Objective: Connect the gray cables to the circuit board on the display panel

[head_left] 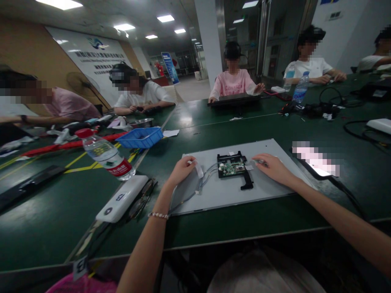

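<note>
A light grey flat panel [259, 189] lies on the green table in front of me. On it sits a green circuit board [232, 167] in a black bracket [247, 181], with grey cables [208, 176] running off to the left. My left hand [182, 170] is closed at the panel's left side, its fingertips pinching a white strip [199, 169] that looks like tape. Just right of the board, my right hand [271, 166] has its fingers pressed together. What they hold is too small to make out. Close to those fingertips is a small whitish piece [249, 167].
Left of the panel are a white power bank [122, 199], glasses [142, 199], a red-capped water bottle [111, 156] and a blue tray [141, 137]. A lit phone [316, 160] with a cable lies to the right. Several people sit around the table.
</note>
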`<action>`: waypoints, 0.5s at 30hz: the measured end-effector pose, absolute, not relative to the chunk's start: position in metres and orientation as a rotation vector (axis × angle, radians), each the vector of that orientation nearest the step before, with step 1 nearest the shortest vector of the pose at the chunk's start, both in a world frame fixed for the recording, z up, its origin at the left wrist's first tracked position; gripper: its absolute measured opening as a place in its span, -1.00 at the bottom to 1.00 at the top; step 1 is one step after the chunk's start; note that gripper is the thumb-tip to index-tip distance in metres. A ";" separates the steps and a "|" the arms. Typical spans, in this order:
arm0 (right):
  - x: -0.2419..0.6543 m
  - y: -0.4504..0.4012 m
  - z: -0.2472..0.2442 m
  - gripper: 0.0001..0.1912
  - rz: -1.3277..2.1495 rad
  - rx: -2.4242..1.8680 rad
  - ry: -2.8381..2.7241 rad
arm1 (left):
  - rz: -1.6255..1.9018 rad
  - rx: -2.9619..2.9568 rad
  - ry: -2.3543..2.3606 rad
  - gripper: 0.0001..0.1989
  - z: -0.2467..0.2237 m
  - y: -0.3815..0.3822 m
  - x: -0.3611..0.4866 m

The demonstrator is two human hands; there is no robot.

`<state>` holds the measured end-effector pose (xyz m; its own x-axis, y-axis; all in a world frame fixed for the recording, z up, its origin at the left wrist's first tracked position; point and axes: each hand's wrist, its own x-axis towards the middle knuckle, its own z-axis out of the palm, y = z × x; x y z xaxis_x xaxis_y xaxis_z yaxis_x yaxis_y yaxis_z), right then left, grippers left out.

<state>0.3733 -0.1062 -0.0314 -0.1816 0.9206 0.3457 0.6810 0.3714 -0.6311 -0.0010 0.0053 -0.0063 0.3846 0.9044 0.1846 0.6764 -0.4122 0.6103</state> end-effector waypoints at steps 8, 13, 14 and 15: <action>0.365 -0.095 -0.037 -0.74 0.442 -1.351 -1.998 | 0.830 2.300 1.363 -0.69 -0.014 0.008 0.004; 0.366 -0.092 -0.038 -0.80 0.480 -1.353 -2.003 | 0.824 2.368 1.369 -0.68 -0.012 0.005 0.008; 0.366 -0.092 -0.037 -0.81 0.491 -1.347 -2.000 | 0.807 2.386 1.367 -0.68 -0.012 0.004 0.009; 0.366 -0.093 -0.036 -0.83 0.502 -1.344 -1.993 | 0.791 2.404 1.364 -0.69 -0.012 0.004 0.009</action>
<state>0.3661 -0.0932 -0.0362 -0.2424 0.9175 0.3154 0.6582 0.3943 -0.6413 0.0089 0.0036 -0.0115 0.4089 0.8520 0.3268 0.7071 -0.5222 0.4768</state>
